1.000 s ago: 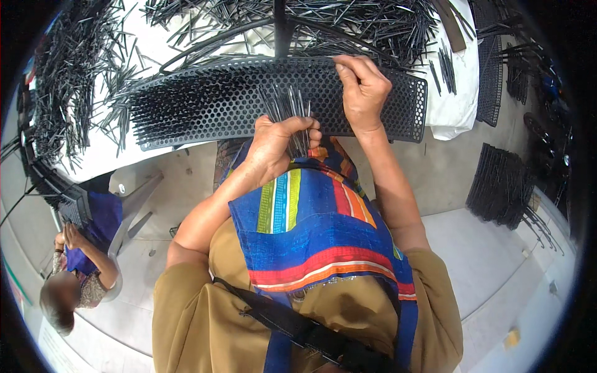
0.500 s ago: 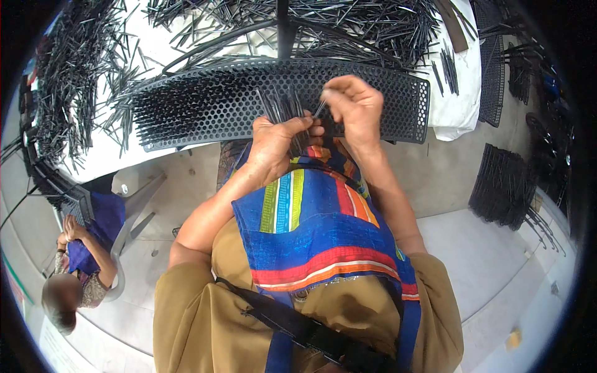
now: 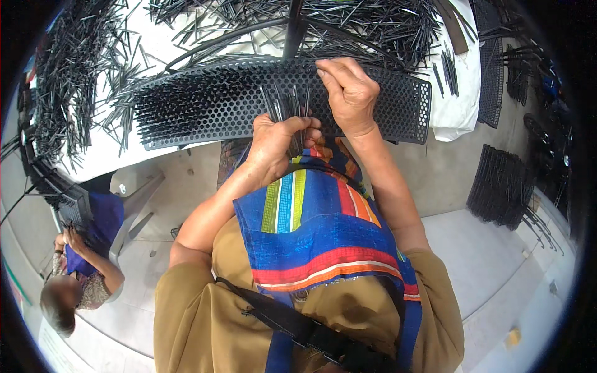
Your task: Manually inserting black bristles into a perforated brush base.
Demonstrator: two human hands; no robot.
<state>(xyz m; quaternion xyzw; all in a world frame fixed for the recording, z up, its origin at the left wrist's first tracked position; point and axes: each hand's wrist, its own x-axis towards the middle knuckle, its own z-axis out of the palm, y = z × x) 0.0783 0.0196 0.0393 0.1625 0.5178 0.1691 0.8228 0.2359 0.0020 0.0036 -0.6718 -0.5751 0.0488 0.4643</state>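
Observation:
A long, curved black perforated panel (image 3: 398, 102) lies across in front of me, its left half bristling with thin black strips (image 3: 180, 109) standing in the holes. My left hand (image 3: 268, 142) is closed round a bundle of thin black strips (image 3: 287, 102) above the panel's near edge, their tips pointing away from me. To the right of it, my right hand (image 3: 353, 96) is pinched over the panel's far half, fingertips close to the holes near the far edge. Whatever sits between those fingertips is hidden.
Loose black strips (image 3: 385, 28) are heaped on a white-covered table (image 3: 454, 115) behind the panel, with more piled at the far left. A black post (image 3: 293, 37) with side arms rises behind the panel. Another person (image 3: 87, 261) works at the left. A dark stack (image 3: 500, 186) stands right.
My right hand has moved away from the bundle, up and over the panel toward its far edge. My left hand stays put with the strips.

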